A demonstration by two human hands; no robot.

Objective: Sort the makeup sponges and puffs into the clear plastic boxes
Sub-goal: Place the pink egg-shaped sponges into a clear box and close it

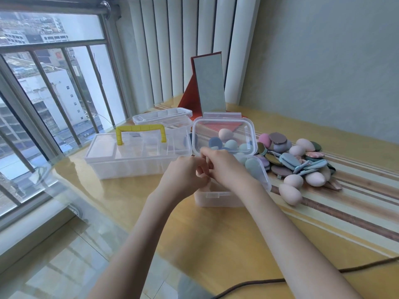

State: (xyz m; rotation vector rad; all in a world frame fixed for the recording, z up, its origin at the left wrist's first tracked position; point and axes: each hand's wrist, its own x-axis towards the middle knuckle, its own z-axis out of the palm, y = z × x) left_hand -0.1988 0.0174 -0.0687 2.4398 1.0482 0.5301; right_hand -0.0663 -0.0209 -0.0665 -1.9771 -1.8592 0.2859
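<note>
Window bars fill my far left, and beside them on the table I see a clear box with a yellow handle, its lid shut, with a smaller clear box just behind it. Next comes my left hand, fingers curled in close against my right hand; both meet at the near rim of the open clear box, whose lid stands upright. Whether either hand pinches anything, I cannot tell. Through that lid I make out sponges inside. Behind stands a red-backed mirror. Farther right, a loose heap of sponges and puffs lies on the striped cloth, just beside the open box.
</note>
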